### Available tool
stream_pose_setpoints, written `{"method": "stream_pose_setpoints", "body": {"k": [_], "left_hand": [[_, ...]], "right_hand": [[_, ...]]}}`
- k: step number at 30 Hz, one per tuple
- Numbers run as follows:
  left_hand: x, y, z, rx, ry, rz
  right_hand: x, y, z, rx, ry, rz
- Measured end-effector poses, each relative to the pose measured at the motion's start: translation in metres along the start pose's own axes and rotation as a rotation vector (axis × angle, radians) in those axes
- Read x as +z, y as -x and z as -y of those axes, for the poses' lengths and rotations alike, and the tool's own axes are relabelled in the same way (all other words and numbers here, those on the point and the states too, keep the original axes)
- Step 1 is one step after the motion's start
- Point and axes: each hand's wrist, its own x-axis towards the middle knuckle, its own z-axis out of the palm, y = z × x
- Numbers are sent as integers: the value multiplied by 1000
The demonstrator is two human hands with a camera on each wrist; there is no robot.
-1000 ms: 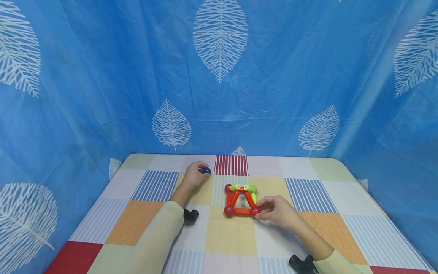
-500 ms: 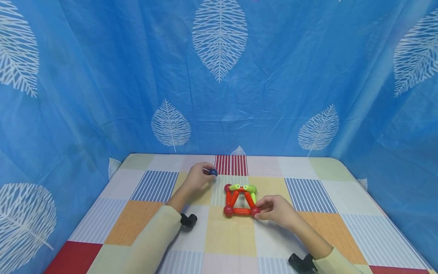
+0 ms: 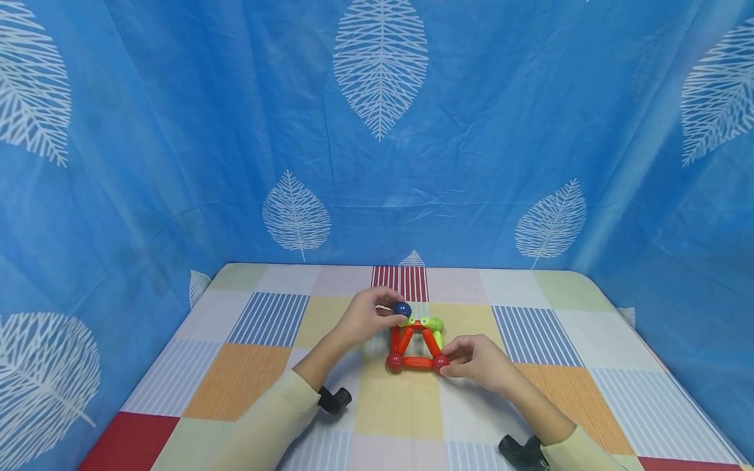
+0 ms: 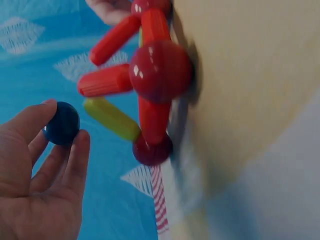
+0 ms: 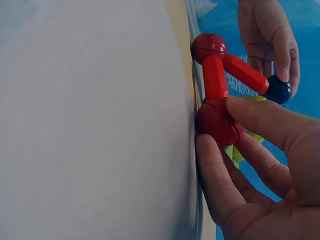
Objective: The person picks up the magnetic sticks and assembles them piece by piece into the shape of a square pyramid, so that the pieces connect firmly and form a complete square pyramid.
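Note:
A dark blue ball [image 4: 62, 123] is pinched between the thumb and fingers of my left hand [image 3: 366, 316], close above the far left part of a ball-and-rod frame. That frame, made of magnetic-type building pieces, has red rods [image 3: 417, 362], red balls [image 4: 161, 71], lime-green rods [image 4: 111, 118] and a green ball [image 3: 436, 324]. Its base lies on the cloth, and several rods lean upward with free ends. My right hand [image 3: 484, 364] grips the near right red ball [image 5: 219, 122] with thumb and fingertips.
A patchwork-patterned cloth [image 3: 397, 409] covers the table. Behind and at both sides hang blue curtains [image 3: 448, 216] with white leaf prints. Black wrist devices [image 3: 334, 400] sit on both forearms.
My left hand has carried the blue ball rightward and nearer, from the table's far left to over the frame. My right hand stays on its red ball.

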Motion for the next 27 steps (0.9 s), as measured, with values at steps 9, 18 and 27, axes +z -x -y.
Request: {"method": "stream_pose_setpoints", "body": {"k": [9,18,27], "left_hand": [[20,2,-12,44,-31,33],[28,3,-10,59,-101,35],[30,3,-9,34,-104,39]], "right_hand": [[-3,-1,-1,-19,23,10],[-3,1,1,-35,-5,23],[-3,-3,-2,-3,7,23]]}}
